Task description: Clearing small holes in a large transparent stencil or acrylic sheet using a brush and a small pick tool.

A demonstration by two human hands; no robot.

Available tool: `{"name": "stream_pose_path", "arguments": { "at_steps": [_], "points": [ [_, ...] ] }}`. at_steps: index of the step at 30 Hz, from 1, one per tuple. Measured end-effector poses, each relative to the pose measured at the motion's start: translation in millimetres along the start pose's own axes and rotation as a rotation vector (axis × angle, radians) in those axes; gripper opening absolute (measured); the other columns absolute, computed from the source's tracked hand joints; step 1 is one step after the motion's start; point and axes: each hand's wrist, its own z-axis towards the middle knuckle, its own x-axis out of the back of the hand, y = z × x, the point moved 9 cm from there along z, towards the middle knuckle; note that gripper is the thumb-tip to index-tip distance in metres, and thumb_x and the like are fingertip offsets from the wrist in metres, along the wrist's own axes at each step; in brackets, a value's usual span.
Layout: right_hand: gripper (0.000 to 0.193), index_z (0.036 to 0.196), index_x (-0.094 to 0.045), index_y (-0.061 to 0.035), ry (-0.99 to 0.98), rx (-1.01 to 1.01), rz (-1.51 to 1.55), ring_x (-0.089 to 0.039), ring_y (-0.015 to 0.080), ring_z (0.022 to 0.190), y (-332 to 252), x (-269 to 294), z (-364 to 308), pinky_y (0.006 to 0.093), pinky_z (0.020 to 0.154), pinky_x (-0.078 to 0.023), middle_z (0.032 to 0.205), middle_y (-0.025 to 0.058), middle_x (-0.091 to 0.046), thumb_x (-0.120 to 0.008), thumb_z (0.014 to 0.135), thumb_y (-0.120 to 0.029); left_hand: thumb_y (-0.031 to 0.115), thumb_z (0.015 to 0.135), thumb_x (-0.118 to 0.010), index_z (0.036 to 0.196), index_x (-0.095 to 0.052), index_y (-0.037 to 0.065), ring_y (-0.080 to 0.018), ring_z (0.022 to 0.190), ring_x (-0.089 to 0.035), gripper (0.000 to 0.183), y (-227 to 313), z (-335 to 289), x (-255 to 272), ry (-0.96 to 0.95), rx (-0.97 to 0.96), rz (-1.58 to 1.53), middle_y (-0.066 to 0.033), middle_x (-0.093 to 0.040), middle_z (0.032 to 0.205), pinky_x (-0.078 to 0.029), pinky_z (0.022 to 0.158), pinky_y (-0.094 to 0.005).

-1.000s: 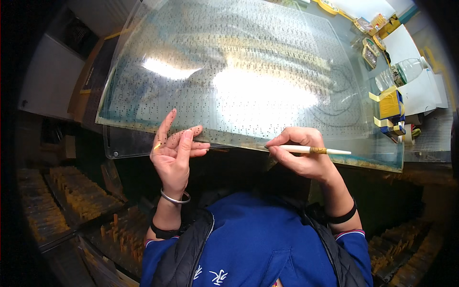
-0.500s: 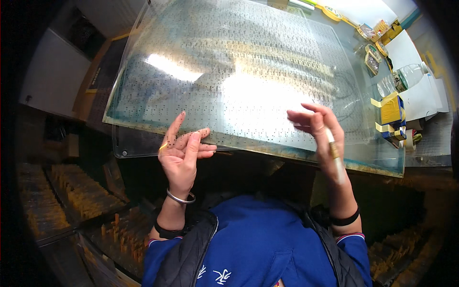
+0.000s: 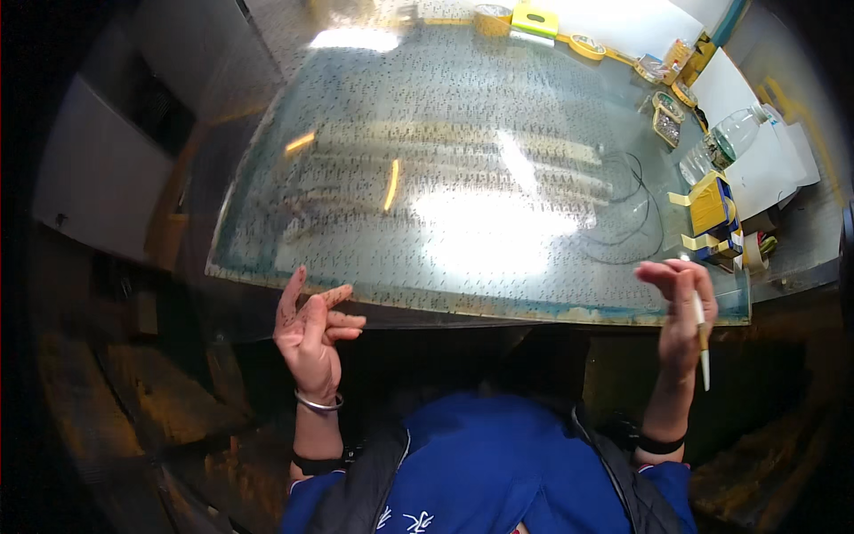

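My left hand is at the near left edge of the glass-topped table, palm up with its fingers spread and nothing gripped. Dark specks show across its fingers; whether they lie on the skin or on something clear in front, I cannot tell. At the near right corner, my right hand holds a slim white pen-like tool with a brownish band, its lower end pointing towards me. The tool's exact kind is unclear. Rows of small dark marks cover the tabletop under bright glare.
A blue-and-yellow tape dispenser, a clear plastic bottle and white paper sheets line the right side. Tape rolls and a yellow-green box sit at the back. A dark thin cord loops on the right part.
My right hand has moved right and nearer me with the tool. My left hand has drawn slightly left and nearer. The clear dotted sheet over the table has shifted up and left; the view has tilted.
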Motion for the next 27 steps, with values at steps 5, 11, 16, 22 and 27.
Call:
{"name": "stream_pose_path", "arguments": {
  "at_steps": [5,11,16,22,27],
  "points": [
    [0.022,0.108,-0.055,0.0009,0.203,-0.059,-0.059,-0.063,0.0231,0.100,20,62,-13,0.0345,0.095,-0.046,0.104,0.0173,-0.066,-0.045,0.099,-0.017,0.012,0.097,-0.048,0.137,-0.042,0.011,-0.0161,0.060,-0.067,0.040,14,-1,11,-0.002,-0.032,-0.043,-0.0210,-0.067,0.098,-0.052,0.047,-0.0182],
    [0.029,0.117,-0.051,0.0016,0.236,-0.130,-0.065,-0.058,0.0244,0.110,36,74,-24,0.0356,0.098,-0.044,0.118,0.0189,-0.060,-0.048,0.098,-0.020,0.013,0.098,-0.047,0.136,-0.043,0.012,-0.0185,0.058,-0.067,0.039,6,0,24,0.026,0.000,-0.170,-0.0214,-0.067,0.097,-0.051,0.045,-0.0181],
    [0.046,0.132,-0.041,0.0017,0.157,-0.246,0.079,-0.057,0.0263,0.112,49,61,-18,0.0362,0.096,-0.046,0.127,0.0207,-0.053,-0.052,0.096,-0.025,0.013,0.098,-0.047,0.136,-0.044,0.013,-0.0175,0.057,-0.067,0.038,14,3,15,-0.025,-0.031,-0.208,-0.0210,-0.067,0.097,-0.047,0.042,-0.0159],
    [0.054,0.137,-0.038,0.0006,0.099,-0.416,0.244,-0.066,0.0170,0.085,53,52,-19,0.0253,0.071,-0.055,0.110,0.0165,-0.063,-0.056,0.094,-0.026,0.012,0.098,-0.047,0.135,-0.045,0.011,-0.0184,0.057,-0.067,0.038,17,0,9,-0.069,-0.003,-0.280,-0.0227,-0.067,0.097,-0.049,0.043,-0.0170],
    [0.057,0.137,-0.039,0.0009,0.092,-0.400,0.288,-0.065,0.0122,0.067,40,69,-29,0.0196,0.054,-0.053,0.090,0.0110,-0.068,-0.061,0.088,-0.017,0.009,0.098,-0.045,0.137,-0.042,0.009,-0.0173,0.054,-0.065,0.039,23,0,-18,-0.116,0.039,-0.249,-0.0232,-0.067,0.097,-0.048,0.042,-0.0171]
  ]
}}
